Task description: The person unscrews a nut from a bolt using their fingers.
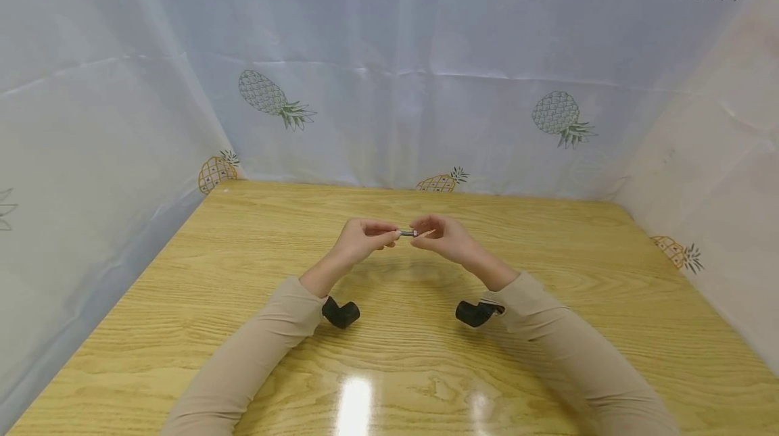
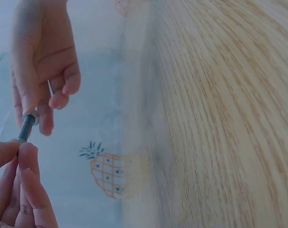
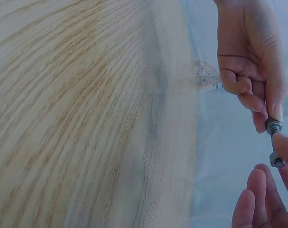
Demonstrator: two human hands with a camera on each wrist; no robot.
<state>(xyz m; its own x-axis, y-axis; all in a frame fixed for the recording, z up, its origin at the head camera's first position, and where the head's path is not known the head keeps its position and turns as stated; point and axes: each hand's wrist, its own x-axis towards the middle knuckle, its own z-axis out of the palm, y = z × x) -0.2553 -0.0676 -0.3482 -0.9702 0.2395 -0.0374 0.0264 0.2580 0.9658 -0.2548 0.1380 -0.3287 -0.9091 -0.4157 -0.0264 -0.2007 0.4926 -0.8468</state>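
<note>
My left hand [image 1: 363,240] pinches one end of a small metal bolt [image 1: 406,233] between thumb and fingers, above the table. A hex nut [image 3: 276,160] sits on the bolt's other end. My right hand [image 1: 446,238] is around that end, its thumb and index finger on either side of the nut with a small gap showing in the head view. In the right wrist view, the right thumb [image 3: 284,145] overlaps the bolt's shank, and its other fingers are spread below. The left wrist view shows the threaded shank [image 2: 25,128] between the two hands.
Below the hands is a wood-grain table [image 1: 408,355]. A pale curtain [image 1: 389,84] with pineapple prints closes off its back and sides. Black curved pieces, one at the left cuff [image 1: 341,313] and one at the right cuff [image 1: 475,313], stick out inward.
</note>
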